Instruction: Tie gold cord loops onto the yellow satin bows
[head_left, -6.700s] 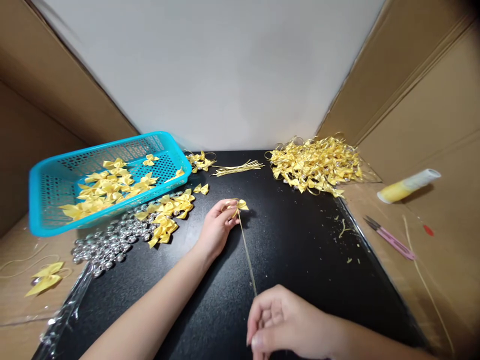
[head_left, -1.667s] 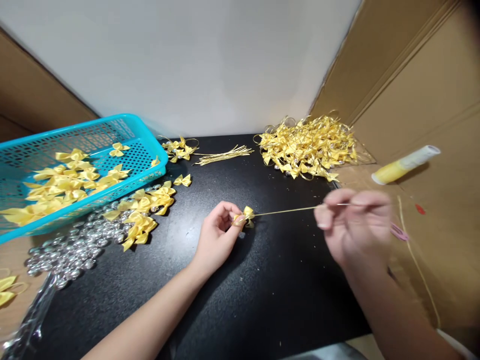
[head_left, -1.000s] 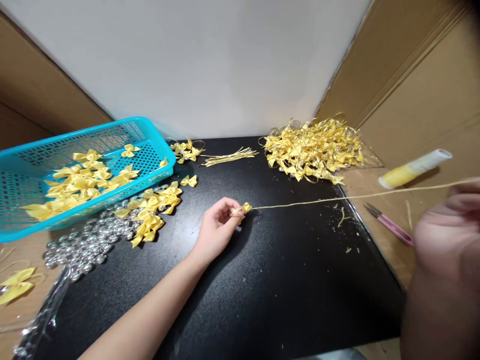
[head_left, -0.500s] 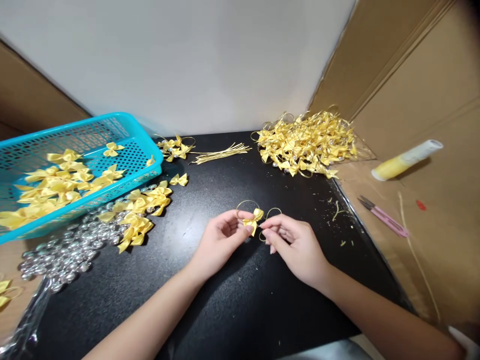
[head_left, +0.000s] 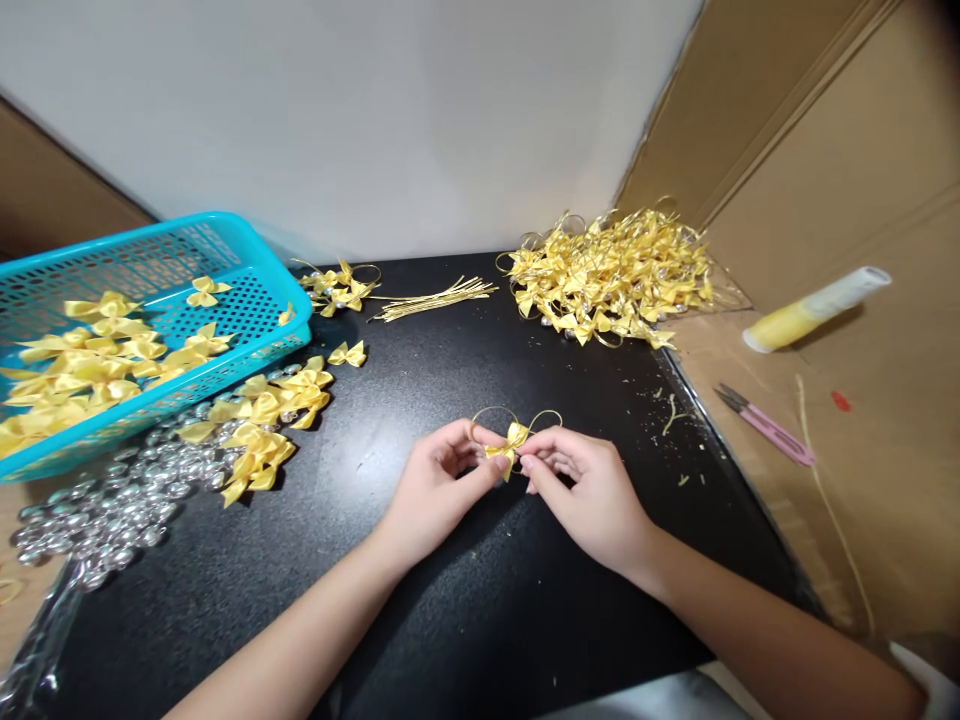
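Observation:
Between my two hands, a small yellow ribbon bow hangs just above the black tabletop. My left hand pinches its left side between thumb and index finger. A thin gold cord loops up from the bow on both sides. The fingers of my right hand are closed on the cord at the bow's right edge; their tips nearly meet those of the left. What lies behind the bow is hidden by the fingers.
At left stand a turquoise basket of yellow bows and a heap of silver bells. Gold cords lie at the back. A pile of finished-looking bows sits back right, with pink thread snips and a tube beyond.
My right hand has moved slightly left, up against the bow. The right-hand cord loop is drawn closer to the bow. The whole view has shifted a little.

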